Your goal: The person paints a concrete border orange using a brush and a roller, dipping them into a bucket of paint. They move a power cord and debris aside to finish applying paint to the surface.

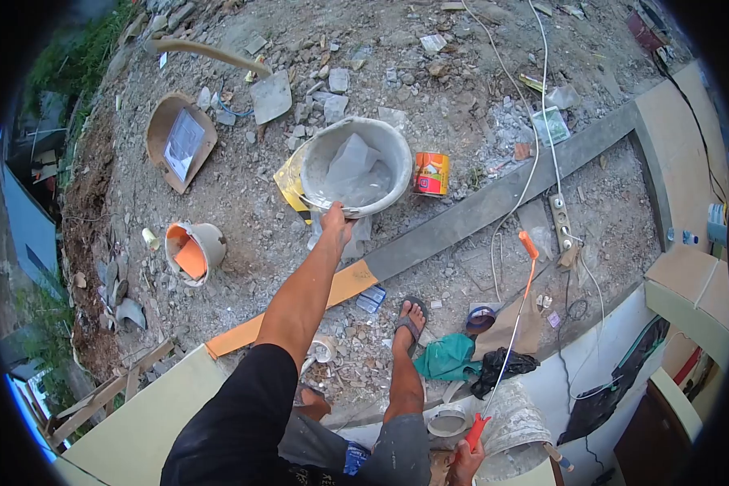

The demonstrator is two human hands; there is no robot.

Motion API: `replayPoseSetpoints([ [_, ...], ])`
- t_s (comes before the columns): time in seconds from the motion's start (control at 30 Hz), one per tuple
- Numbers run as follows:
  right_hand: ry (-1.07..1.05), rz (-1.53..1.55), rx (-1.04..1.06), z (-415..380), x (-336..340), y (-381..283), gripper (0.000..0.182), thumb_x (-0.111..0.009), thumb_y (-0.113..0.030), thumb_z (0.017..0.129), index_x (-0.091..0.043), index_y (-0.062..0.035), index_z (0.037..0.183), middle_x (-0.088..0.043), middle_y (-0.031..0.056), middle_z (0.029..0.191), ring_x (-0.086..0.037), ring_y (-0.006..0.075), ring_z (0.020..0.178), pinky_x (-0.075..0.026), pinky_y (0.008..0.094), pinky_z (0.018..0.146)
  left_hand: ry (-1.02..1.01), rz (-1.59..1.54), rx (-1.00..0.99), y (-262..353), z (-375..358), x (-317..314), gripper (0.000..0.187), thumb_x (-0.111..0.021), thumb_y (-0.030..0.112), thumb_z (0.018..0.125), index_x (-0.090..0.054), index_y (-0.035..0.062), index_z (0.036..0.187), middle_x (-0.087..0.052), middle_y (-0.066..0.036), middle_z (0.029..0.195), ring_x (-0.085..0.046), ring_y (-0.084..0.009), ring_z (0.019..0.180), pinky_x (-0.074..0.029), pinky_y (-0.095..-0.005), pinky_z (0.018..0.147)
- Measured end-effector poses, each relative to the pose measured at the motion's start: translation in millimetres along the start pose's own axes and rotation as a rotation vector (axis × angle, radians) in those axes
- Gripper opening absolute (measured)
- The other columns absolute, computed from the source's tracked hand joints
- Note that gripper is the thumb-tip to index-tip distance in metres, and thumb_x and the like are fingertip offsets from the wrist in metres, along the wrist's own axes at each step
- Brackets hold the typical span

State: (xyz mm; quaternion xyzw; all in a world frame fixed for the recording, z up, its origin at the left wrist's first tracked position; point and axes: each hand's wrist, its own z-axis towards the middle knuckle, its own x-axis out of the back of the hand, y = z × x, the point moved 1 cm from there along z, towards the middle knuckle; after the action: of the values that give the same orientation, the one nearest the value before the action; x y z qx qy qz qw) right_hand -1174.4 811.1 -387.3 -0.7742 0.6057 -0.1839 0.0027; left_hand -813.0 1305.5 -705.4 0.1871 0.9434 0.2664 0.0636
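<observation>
- Rubble-strewn ground fills the head view: grey dirt, broken stone and scraps of paper, with greenery at the upper left edge.
- Left hand is stretched forward and closed on the near rim of a grey bucket, which sits on the ground just beyond the hand; pale sacking or plastic lies inside it.
- Right hand, at the bottom edge, is closed around the red handle of a long thin tool that runs up to an orange tip; the hand is partly cut off by the frame.
- Just right of the bucket stands an orange tin can, close to but apart from it.
- A yellow bag lies under the bucket's left side.
- Left of the arm, a small bucket lies tipped on its side, orange inside.
- Further up left lies a brown curved board with a clear sheet on it.
- A long grey and orange plank crosses the ground below the bucket, between it and the person's sandalled foot.
- White cables run to a power strip on the right.
- A green cloth and something black beside it lie near the foot; what the black thing is cannot be made out.
</observation>
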Motion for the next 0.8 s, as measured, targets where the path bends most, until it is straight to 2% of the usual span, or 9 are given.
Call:
replayPoseSetpoints([
  [0.03, 0.006, 0.020, 0.005, 3.5, -4.7, 4.2, 0.058, -0.055, -0.017, 0.099, -0.035, -0.0094, 0.153, -0.056, 0.0200, 0.141, -0.069, 0.0321, 0.102, -0.055, 0.0419, 0.082, 0.023, 0.009, -0.034, 23.1, -19.0, -11.1, 0.046, -0.059, 0.015, 0.090, -0.044, -0.0066, 0.127, -0.057, -0.025, 0.123, -0.062, -0.0404, 0.111, -0.056, -0.0570, 0.090],
  [0.1, 0.134, 0.620, 0.114, 2.4, -21.4, 16.9, 0.017, -0.064, -0.011, 0.090, -0.053, -0.0049, 0.101, -0.050, 0.0003, 0.062, -0.045, 0.0104, 0.039, -0.040, 0.0265, 0.035, -0.021, 0.054, -0.049, 61.6, -30.6, -25.7, 0.044, -0.057, 0.018, 0.091, -0.046, -0.0059, 0.126, -0.059, -0.024, 0.120, -0.063, -0.0399, 0.109, -0.056, -0.0568, 0.090],
  [0.13, 0.186, 0.645, 0.107, -16.6, -23.3, 9.3, 0.017, -0.064, -0.011, 0.090, -0.053, -0.0049, 0.101, -0.050, 0.0003, 0.062, -0.045, 0.0104, 0.039, -0.040, 0.0265, 0.035, -0.085, 0.085, -0.031, 86.1, -22.4, -24.3, 0.043, -0.056, 0.019, 0.091, -0.048, -0.0053, 0.125, -0.060, -0.024, 0.119, -0.063, -0.0395, 0.108, -0.056, -0.0563, 0.091],
  [0.17, 0.152, 0.668, 0.087, -26.3, -23.5, -20.7, 0.014, -0.063, -0.010, 0.090, -0.054, -0.0035, 0.099, -0.051, 0.0010, 0.061, -0.046, 0.0109, 0.040, -0.041, 0.0270, 0.036, -0.151, -0.011, -0.014, 110.8, -23.1, -30.1, 0.043, -0.055, 0.021, 0.091, -0.049, -0.0042, 0.125, -0.060, -0.023, 0.121, -0.063, -0.0385, 0.107, -0.054, -0.0544, 0.094],
  [0.27, 0.112, 0.716, 0.071, -38.0, -32.5, -100.4, 0.013, -0.062, -0.010, 0.090, -0.056, -0.0023, 0.100, -0.052, 0.0021, 0.059, -0.049, 0.0118, 0.041, -0.043, 0.0286, 0.038, -0.298, 0.068, -0.110, 199.9, -35.8, -55.9, 0.045, -0.055, 0.022, 0.092, -0.048, -0.0023, 0.128, -0.059, -0.021, 0.125, -0.060, -0.0376, 0.113, -0.049, -0.0541, 0.101],
  [0.43, 0.144, 0.873, 0.125, -34.1, -56.5, -203.4, 0.015, -0.063, -0.013, 0.092, -0.056, -0.0037, 0.101, -0.052, 0.0020, 0.062, -0.050, 0.0121, 0.042, -0.044, 0.0294, 0.039, -0.289, 0.094, -0.184, 327.5, -8.1, -128.9, 0.048, -0.055, 0.022, 0.093, -0.043, -0.0013, 0.133, -0.052, -0.020, 0.132, -0.057, -0.0363, 0.117, -0.048, -0.0541, 0.103],
  [0.63, 0.315, 1.108, 0.068, -84.8, -136.8, -316.7, 0.019, -0.064, -0.016, 0.094, -0.056, -0.0043, 0.105, -0.055, 0.0028, 0.065, -0.051, 0.0127, 0.043, -0.044, 0.0296, 0.039, -0.350, 0.120, -0.120, 416.8, 166.2, -239.3, 0.048, -0.054, 0.019, 0.093, -0.041, -0.0037, 0.133, -0.049, -0.022, 0.134, -0.054, -0.0391, 0.122, -0.047, -0.0551, 0.104],
  [0.73, 0.419, 1.099, -0.001, -116.3, -174.3, -384.3, 0.019, -0.063, -0.018, 0.095, -0.056, -0.0067, 0.108, -0.055, 0.0027, 0.066, -0.051, 0.0128, 0.044, -0.045, 0.0292, 0.039, -0.273, 0.054, -0.047, 446.8, 222.8, -283.1, 0.050, -0.054, 0.018, 0.092, -0.040, -0.0043, 0.134, -0.048, -0.022, 0.136, -0.054, -0.0398, 0.122, -0.047, -0.0550, 0.105],
  [0.8, 0.433, 1.271, -0.032, -120.4, -191.8, -424.2, 0.018, -0.062, -0.022, 0.096, -0.057, -0.0100, 0.107, -0.055, 0.0023, 0.066, -0.052, 0.0126, 0.044, -0.045, 0.0294, 0.040, -0.138, 0.048, -0.069, 465.1, 247.8, -302.6, 0.051, -0.054, 0.019, 0.093, -0.040, -0.0049, 0.136, -0.049, -0.023, 0.137, -0.053, -0.0395, 0.123, -0.046, -0.0539, 0.106],
])
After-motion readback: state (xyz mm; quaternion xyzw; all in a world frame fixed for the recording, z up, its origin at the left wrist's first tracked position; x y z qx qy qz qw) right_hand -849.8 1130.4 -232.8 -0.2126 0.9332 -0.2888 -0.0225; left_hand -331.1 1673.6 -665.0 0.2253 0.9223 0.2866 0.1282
